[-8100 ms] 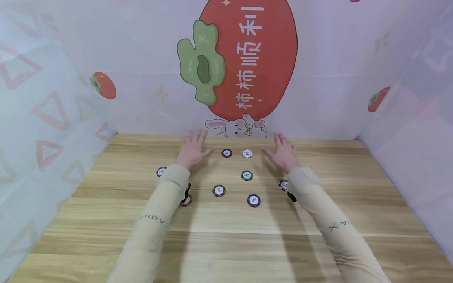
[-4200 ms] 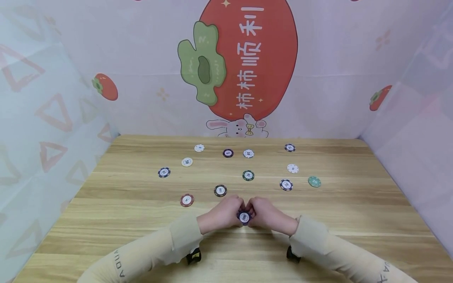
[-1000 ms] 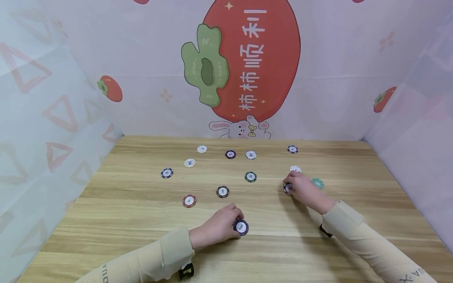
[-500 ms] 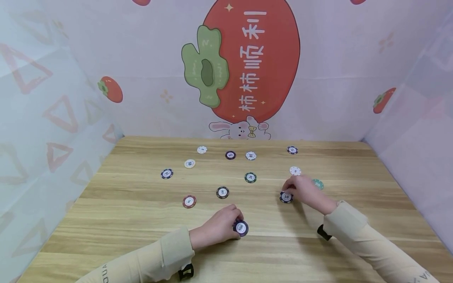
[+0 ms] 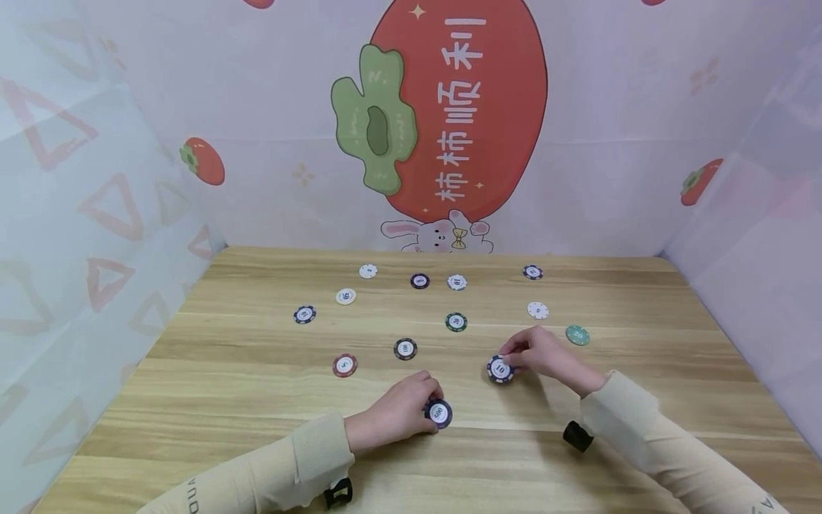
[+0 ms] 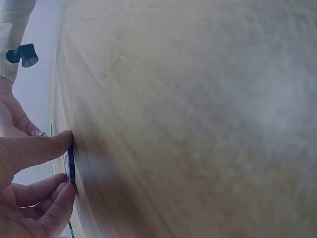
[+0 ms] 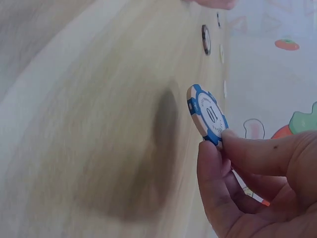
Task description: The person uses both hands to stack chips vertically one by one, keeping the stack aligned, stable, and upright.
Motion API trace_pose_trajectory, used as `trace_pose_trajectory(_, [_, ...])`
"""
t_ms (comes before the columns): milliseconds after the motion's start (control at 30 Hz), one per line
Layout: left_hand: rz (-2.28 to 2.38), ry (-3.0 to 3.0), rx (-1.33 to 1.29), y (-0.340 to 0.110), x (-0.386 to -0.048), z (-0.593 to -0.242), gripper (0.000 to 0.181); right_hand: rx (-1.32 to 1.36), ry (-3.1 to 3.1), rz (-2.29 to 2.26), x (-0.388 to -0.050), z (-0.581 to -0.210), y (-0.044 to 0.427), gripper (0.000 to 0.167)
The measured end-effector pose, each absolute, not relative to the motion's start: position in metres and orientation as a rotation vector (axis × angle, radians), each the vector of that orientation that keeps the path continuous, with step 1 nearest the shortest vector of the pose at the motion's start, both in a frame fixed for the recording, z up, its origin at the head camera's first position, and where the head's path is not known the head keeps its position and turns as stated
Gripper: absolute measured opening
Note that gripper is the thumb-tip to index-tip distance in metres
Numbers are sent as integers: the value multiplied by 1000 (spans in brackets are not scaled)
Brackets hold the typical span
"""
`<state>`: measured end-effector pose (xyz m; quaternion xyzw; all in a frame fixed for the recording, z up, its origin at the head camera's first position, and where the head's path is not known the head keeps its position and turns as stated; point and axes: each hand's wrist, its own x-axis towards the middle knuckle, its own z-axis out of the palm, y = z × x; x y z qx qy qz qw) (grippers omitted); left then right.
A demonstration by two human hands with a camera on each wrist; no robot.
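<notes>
My left hand [image 5: 399,407] grips the rim of a dark poker chip [image 5: 439,413] marked 500 between thumb and fingers. In the left wrist view that chip [image 6: 71,164] lies edge-on at the wooden surface, with the thumb on one side and fingertips on the other. My right hand [image 5: 543,355] pinches a blue-and-white poker chip [image 5: 499,369] marked 10 by its edge. Seen from the right wrist, this chip [image 7: 208,115] is tilted and raised off the table, its shadow falling beside it. The two held chips are apart, the blue one farther back and to the right.
Several chips lie flat on the wooden table [image 5: 257,414]: a black 100 chip [image 5: 405,348], a red chip [image 5: 344,365], a green 20 chip [image 5: 456,322], a teal 20 chip [image 5: 577,335] and a white one [image 5: 538,310]. A printed cloth wall [image 5: 276,193] stands behind.
My right hand has lifted the blue 10 chip from its spot and carried it left and nearer to me. The left hand stays in place with the 500 chip.
</notes>
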<state>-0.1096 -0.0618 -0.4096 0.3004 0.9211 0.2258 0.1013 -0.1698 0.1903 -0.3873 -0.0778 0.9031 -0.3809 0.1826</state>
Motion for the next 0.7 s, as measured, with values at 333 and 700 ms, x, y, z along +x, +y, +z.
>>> trace_pose_trajectory(333, [645, 2717, 835, -59, -110, -409, 31, -105, 2378, -1271, -156, -389, 169, 15])
trace_pose_trajectory(700, [666, 2696, 812, -59, -111, -409, 32, -102, 2234, -1373, -141, -397, 151, 15])
